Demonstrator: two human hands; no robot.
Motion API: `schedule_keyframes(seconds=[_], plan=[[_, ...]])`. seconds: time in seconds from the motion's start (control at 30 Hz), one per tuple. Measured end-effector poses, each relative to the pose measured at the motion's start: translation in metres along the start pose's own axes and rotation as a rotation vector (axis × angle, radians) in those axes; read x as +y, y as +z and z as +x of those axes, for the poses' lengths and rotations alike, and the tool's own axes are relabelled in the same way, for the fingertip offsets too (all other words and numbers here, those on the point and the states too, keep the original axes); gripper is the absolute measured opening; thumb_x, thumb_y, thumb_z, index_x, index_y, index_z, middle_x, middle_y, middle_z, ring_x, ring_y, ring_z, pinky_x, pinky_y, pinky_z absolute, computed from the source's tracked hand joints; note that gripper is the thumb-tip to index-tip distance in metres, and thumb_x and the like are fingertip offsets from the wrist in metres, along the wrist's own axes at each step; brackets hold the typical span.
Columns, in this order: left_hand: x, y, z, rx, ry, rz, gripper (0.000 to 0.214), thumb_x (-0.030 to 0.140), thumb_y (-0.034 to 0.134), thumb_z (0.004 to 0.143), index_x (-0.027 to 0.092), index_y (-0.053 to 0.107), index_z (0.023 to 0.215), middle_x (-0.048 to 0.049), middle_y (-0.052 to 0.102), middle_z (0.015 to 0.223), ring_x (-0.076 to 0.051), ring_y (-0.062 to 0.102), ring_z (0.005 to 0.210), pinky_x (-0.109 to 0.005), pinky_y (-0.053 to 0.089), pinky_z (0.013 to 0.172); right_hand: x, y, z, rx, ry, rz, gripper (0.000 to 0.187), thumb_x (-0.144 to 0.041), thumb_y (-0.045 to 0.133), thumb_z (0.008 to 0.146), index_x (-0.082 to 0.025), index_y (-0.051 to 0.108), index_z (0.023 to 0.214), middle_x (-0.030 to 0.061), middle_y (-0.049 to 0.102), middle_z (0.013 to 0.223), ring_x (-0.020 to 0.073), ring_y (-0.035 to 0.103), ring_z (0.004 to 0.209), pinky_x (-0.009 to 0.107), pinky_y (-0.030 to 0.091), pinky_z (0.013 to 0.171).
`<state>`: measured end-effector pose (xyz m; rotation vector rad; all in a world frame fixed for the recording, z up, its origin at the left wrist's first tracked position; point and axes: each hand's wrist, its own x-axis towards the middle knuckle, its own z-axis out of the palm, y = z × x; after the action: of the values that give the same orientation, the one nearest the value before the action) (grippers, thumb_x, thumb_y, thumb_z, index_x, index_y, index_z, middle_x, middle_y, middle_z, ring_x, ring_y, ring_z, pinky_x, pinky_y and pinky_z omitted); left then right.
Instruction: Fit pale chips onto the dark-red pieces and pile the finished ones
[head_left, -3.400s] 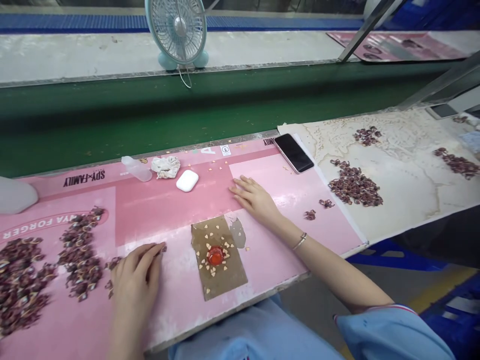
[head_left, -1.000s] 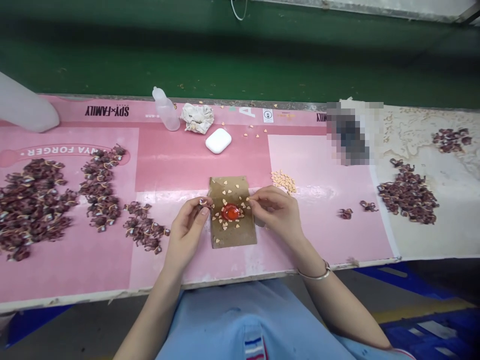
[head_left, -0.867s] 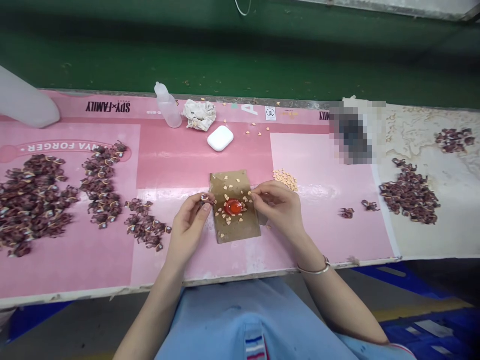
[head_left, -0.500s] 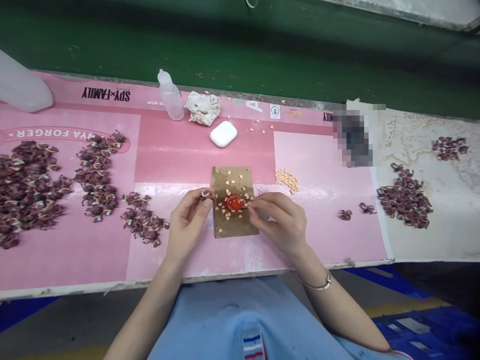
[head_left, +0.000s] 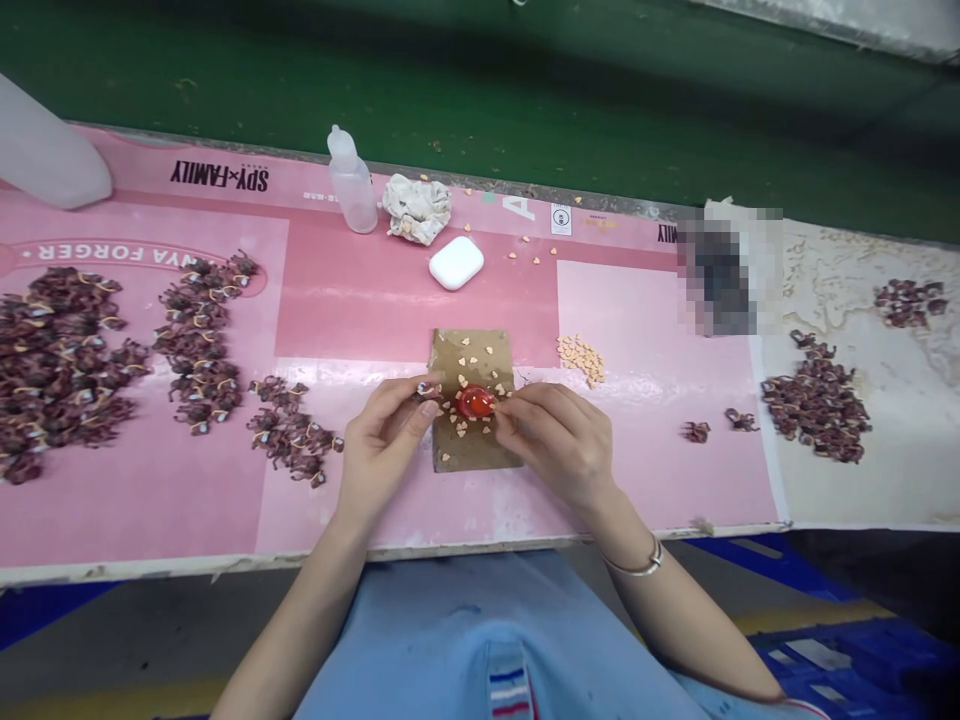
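Observation:
My left hand [head_left: 382, 445] pinches a small maroon piece [head_left: 427, 388] with a thin yellow loop between thumb and fingertips, just left of a glossy red dome [head_left: 475, 402]. The dome sits on a brown card [head_left: 487, 450] scattered with tiny cream hearts. My right hand [head_left: 559, 445] reaches in from the right, its fingertips touching the dome's right side. Whether those fingertips hold a heart is hidden. A small heap of cream hearts [head_left: 580, 360] lies just beyond my right hand.
Several heaps of maroon pieces [head_left: 199, 335] lie on the pink printed mat [head_left: 420, 320] to the left, with more on a map-printed sheet [head_left: 817, 405] to the right. At the back stand a plastic bottle [head_left: 351, 182], crumpled tissue [head_left: 416, 210] and a white earbud case [head_left: 456, 263].
Both hands have come together from apart over the card. My left hand now holds a maroon piece close to the dome. The view has turned, and a heap of hearts shows beside the card.

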<state>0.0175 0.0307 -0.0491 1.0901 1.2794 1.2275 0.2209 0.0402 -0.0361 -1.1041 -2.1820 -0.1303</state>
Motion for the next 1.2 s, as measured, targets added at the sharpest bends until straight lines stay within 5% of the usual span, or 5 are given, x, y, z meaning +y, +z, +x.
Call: schedule_keyframes(seconds=[0.2, 0.37, 0.7, 0.97, 1.2], plan=[[0.005, -0.003, -0.001, 0.007, 0.023, 0.065, 0.021, 0.029, 0.078, 0.085, 0.031, 0.081, 0.106, -0.0007, 0.074, 0.098, -0.012, 0.069, 0.092, -0.021, 0.055, 0.089, -0.001, -0.003, 0.003, -0.009, 0.023, 0.029, 0.015, -0.006, 0.065, 0.09, -0.021, 0.062, 0.09, 0.0025, 0.072, 0.074, 0.0154, 0.067, 0.064, 0.027, 0.058, 0.06], [0.025, -0.001, -0.011, -0.032, -0.114, -0.162, 0.026, 0.027, 0.082, 0.083, 0.034, 0.078, 0.108, 0.0038, 0.069, 0.085, -0.009, 0.068, 0.083, -0.017, 0.055, 0.083, -0.017, -0.023, 0.016, 0.032, 0.204, 0.282, 0.017, -0.006, 0.067, 0.087, -0.023, 0.063, 0.089, 0.0011, 0.073, 0.079, 0.0148, 0.072, 0.068, 0.026, 0.062, 0.061], [0.055, -0.003, -0.022, -0.367, -0.455, -0.671, 0.016, 0.031, 0.083, 0.083, 0.028, 0.074, 0.096, 0.0049, 0.059, 0.072, -0.006, 0.06, 0.067, -0.014, 0.05, 0.064, -0.046, -0.02, 0.033, 0.165, 0.225, 0.52, 0.014, -0.008, 0.064, 0.088, -0.022, 0.063, 0.087, 0.0005, 0.072, 0.071, 0.0137, 0.071, 0.064, 0.023, 0.061, 0.055], [0.049, -0.005, -0.034, -0.166, -0.063, -0.07, 0.021, 0.026, 0.074, 0.089, 0.031, 0.075, 0.11, 0.0015, 0.058, 0.08, -0.013, 0.063, 0.077, -0.021, 0.056, 0.075, -0.045, -0.022, 0.025, 0.201, 0.445, 0.704, 0.015, -0.008, 0.069, 0.085, -0.022, 0.067, 0.088, 0.0019, 0.07, 0.076, 0.0152, 0.069, 0.072, 0.025, 0.061, 0.061], [0.047, -0.007, -0.027, -0.213, 0.147, 0.109, 0.021, 0.024, 0.077, 0.087, 0.03, 0.077, 0.107, -0.0005, 0.068, 0.084, -0.014, 0.066, 0.074, -0.021, 0.056, 0.068, -0.051, -0.022, 0.026, 0.22, 0.479, 0.775, 0.007, -0.015, 0.067, 0.089, -0.021, 0.067, 0.087, 0.0019, 0.07, 0.078, 0.0138, 0.07, 0.065, 0.025, 0.063, 0.057]])
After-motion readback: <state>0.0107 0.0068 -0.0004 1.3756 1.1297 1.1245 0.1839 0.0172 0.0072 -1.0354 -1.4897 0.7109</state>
